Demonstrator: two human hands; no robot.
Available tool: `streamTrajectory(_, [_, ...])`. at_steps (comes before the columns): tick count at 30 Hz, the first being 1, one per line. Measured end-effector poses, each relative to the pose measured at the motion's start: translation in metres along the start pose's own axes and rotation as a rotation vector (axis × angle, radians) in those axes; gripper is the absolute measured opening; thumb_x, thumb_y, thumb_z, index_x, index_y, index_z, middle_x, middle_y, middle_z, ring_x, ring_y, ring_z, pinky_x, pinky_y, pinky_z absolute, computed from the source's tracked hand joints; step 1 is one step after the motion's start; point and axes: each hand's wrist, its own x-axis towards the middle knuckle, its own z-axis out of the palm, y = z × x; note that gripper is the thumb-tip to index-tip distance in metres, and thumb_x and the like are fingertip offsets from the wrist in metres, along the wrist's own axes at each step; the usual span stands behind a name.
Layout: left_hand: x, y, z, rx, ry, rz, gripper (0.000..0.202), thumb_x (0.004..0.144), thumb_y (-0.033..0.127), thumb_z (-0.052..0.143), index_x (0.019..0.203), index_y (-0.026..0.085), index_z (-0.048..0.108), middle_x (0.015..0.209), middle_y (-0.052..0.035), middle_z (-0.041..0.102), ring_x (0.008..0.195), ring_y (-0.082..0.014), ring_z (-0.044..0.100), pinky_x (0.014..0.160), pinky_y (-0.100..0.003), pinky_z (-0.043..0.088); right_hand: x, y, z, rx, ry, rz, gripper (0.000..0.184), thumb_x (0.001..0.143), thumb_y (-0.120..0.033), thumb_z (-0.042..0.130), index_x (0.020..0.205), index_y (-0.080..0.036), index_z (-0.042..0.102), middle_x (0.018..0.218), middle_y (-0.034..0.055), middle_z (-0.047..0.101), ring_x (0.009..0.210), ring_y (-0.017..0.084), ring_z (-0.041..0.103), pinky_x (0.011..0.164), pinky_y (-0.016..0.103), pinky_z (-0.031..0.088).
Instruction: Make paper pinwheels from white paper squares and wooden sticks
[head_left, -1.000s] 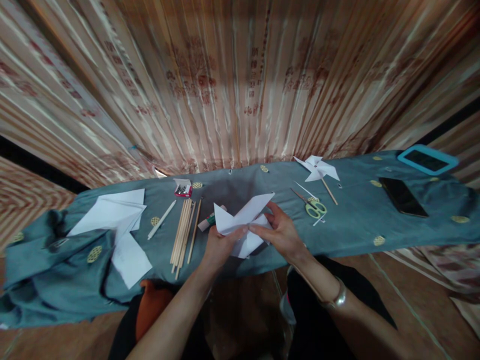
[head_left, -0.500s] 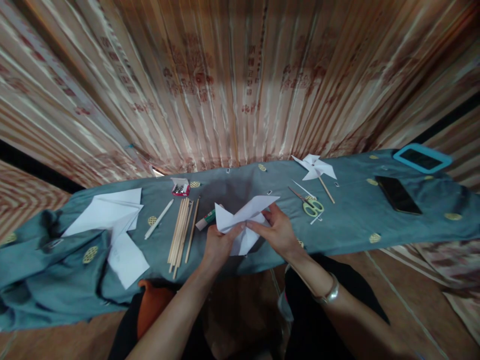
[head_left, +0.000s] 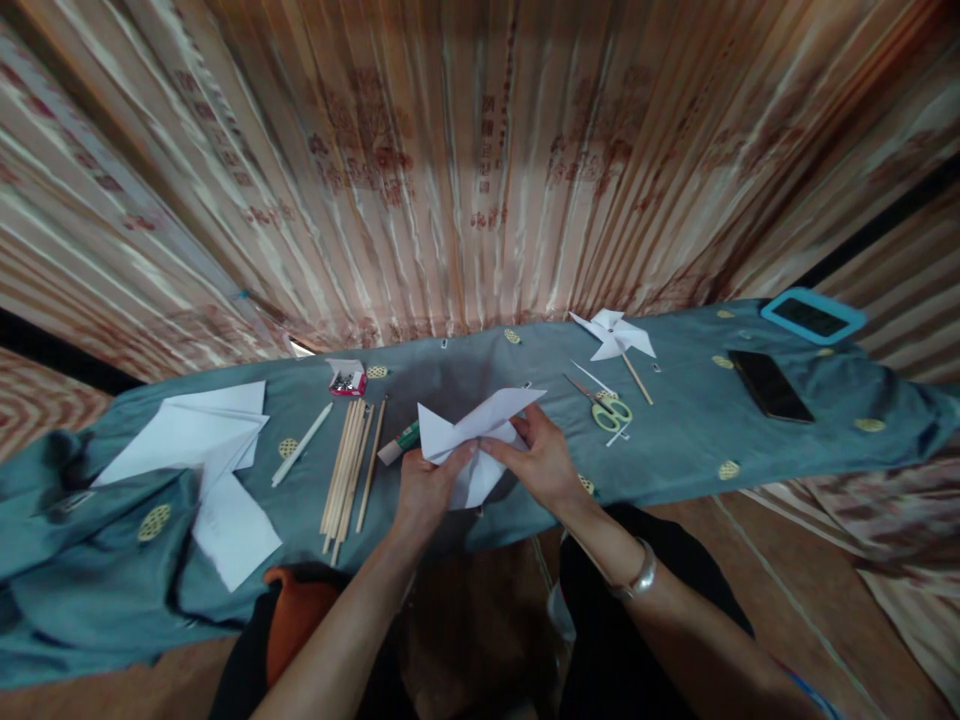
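Between my hands is a white paper pinwheel [head_left: 487, 417], its blades folded toward the middle and no stick visible on it. My left hand [head_left: 429, 487] grips its left side, the thumb pressed near the centre. On the right side, my right hand [head_left: 541, 462] pinches the paper, with its thumb also at the centre. The fingers behind the paper are hidden. A green and white glue stick [head_left: 399, 442] lies just left of the paper, partly covered by it. Left of that are a single wooden stick [head_left: 372, 465] and a bundle of wooden sticks [head_left: 346, 475].
A red box of pins [head_left: 347, 380], a white pen [head_left: 302, 445] and white paper sheets [head_left: 225, 430] lie left. A finished pinwheel [head_left: 613, 333], green-handled scissors [head_left: 609, 412], a black phone [head_left: 770, 386] and a blue-framed device [head_left: 812, 316] lie right. Curtains [head_left: 480, 180] hang behind the cloth-covered table [head_left: 675, 450].
The view has shifted slightly, so most things appear a little further left. Both hands keep their hold on the paper pinwheel, with almost no change in its shape.
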Motion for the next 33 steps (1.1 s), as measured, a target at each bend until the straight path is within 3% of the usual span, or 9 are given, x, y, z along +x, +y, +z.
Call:
streamTrajectory(9, [0.002,0.004,0.004,-0.008,-0.025,0.036,0.021,0.056,0.028,0.081,0.073,0.016,0.079,0.077,-0.0065,0.078,0.069,-0.0208,0.07,0.07,-0.031,0.054,0.001,-0.004,-0.001,0.034,0.003,0.018,0.043,0.067,-0.034,0.077,0.103,-0.023,0.056,0.09,0.0051,0.076,0.083,0.025,0.073,0.07,0.035,0.056])
streamTrajectory(19, [0.002,0.004,-0.001,0.129,-0.058,0.113,0.026,0.057,0.04,0.08,0.059,0.015,0.072,0.062,-0.0038,0.07,0.059,-0.0171,0.058,0.058,-0.027,0.046,0.002,-0.004,0.0,0.103,-0.027,0.067,0.045,0.065,-0.038,0.08,0.1,-0.022,0.057,0.084,0.0043,0.076,0.076,0.025,0.073,0.064,0.034,0.057])
streamTrajectory(26, [0.002,-0.001,-0.004,0.161,-0.104,0.144,0.026,0.067,0.039,0.072,0.06,0.015,0.068,0.06,-0.0011,0.063,0.058,-0.014,0.053,0.057,-0.025,0.041,0.003,-0.001,0.0,0.147,-0.054,0.12,0.054,0.058,-0.05,0.085,0.096,-0.022,0.06,0.084,0.0043,0.076,0.077,0.025,0.071,0.065,0.034,0.057])
streamTrajectory(33, [0.003,-0.007,-0.007,0.243,-0.13,0.186,0.024,0.073,0.034,0.067,0.059,0.015,0.066,0.061,-0.002,0.059,0.059,-0.0139,0.052,0.056,-0.024,0.039,0.004,0.006,0.003,0.28,-0.036,0.218,0.066,0.051,-0.046,0.091,0.105,-0.022,0.06,0.08,0.0007,0.075,0.072,0.021,0.069,0.064,0.031,0.056])
